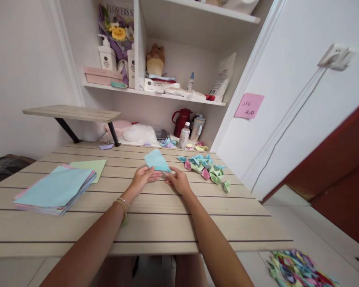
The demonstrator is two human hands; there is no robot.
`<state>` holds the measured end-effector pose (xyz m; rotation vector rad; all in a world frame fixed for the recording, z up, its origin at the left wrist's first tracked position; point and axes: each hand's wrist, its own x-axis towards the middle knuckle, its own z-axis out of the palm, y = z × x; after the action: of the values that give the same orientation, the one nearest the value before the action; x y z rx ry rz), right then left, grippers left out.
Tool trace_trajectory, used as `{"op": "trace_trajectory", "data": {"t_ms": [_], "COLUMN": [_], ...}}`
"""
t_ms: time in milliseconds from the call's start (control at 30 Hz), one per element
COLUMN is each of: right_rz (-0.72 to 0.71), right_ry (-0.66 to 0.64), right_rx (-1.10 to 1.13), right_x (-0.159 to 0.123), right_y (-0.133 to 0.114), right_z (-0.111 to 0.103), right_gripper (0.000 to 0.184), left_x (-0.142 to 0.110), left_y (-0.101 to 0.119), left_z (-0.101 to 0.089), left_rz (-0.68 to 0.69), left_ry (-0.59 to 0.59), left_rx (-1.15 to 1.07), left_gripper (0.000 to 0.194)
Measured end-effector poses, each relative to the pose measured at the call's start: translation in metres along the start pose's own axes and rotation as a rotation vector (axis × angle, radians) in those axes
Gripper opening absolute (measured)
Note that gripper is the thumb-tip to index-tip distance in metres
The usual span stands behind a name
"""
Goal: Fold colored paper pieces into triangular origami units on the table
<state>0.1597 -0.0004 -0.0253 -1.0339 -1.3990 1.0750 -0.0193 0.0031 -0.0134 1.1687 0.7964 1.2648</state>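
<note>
A light blue sheet of paper [156, 160], partly folded, lies on the wooden table [155, 223] with its near edge between my two hands. My left hand [143, 177] pinches that edge from the left, fingers closed on the paper. From the right, my right hand [177, 181] presses the same edge with its fingertips together. A beaded bracelet sits on my left wrist. Just right of my hands lies a pile of small folded paper pieces [208, 165] in blue, pink and green.
A stack of coloured paper sheets [57, 189] lies at the table's left. A low riser shelf [73, 113], a red jug [181, 121] and bottles stand at the back. More folded pieces [299, 269] lie on the floor at lower right. A pink note [249, 105] sticks to the wall.
</note>
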Motion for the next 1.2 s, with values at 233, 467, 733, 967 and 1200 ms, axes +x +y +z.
{"op": "trace_trajectory", "data": {"t_ms": [233,467,733,967,1200], "right_rz": [-0.276,-0.34,-0.377,-0.167,-0.107], "right_ry": [-0.032,-0.034,-0.1,0.111,0.182], "right_rx": [-0.391,-0.355,-0.311,-0.021,0.192], "right_x": [-0.007,-0.005,-0.005,0.001,0.002], "right_y": [-0.017,-0.02,-0.016,-0.014,-0.011], "right_z": [-0.006,-0.006,-0.004,-0.003,0.001], "right_gripper": [0.072,0.066,0.026,0.02,0.024], "left_x": [0.004,0.002,-0.003,-0.004,-0.004], "left_y": [0.0,-0.005,0.0,0.003,0.002], "left_z": [0.0,0.003,0.006,0.006,0.006], "left_rz": [0.123,0.114,0.092,0.063,0.042], "left_ry": [0.055,-0.043,-0.073,0.024,0.014], "left_rx": [0.01,0.058,0.083,0.093,0.053], "left_gripper": [0.062,0.07,0.065,0.052,0.049]}}
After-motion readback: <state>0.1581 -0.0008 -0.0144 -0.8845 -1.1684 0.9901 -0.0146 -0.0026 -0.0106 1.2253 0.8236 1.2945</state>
